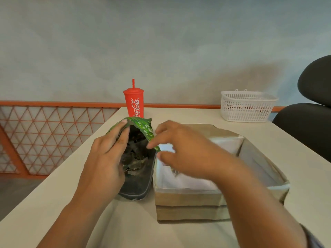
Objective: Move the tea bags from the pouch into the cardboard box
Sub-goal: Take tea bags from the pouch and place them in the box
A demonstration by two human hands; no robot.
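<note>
The left hand (107, 158) grips the pouch (143, 126) by its left rim, propping the mouth open at frame centre so the tea bags (136, 154) inside are reachable. The right hand (184, 151), fingers loosely apart and apparently empty, hovers between the pouch and the cardboard box (188, 206) just beside it.

Pouch (141, 126) in your left hand (107, 154): glossy green printed film, dull dark inside. Box (188, 206) under your right hand (184, 154): matt brown cardboard, pale shiny lining. Beyond your hands: smooth red plastic cup (134, 102), white plastic lattice basket (247, 108). Table (53, 203): smooth, matt.
</note>
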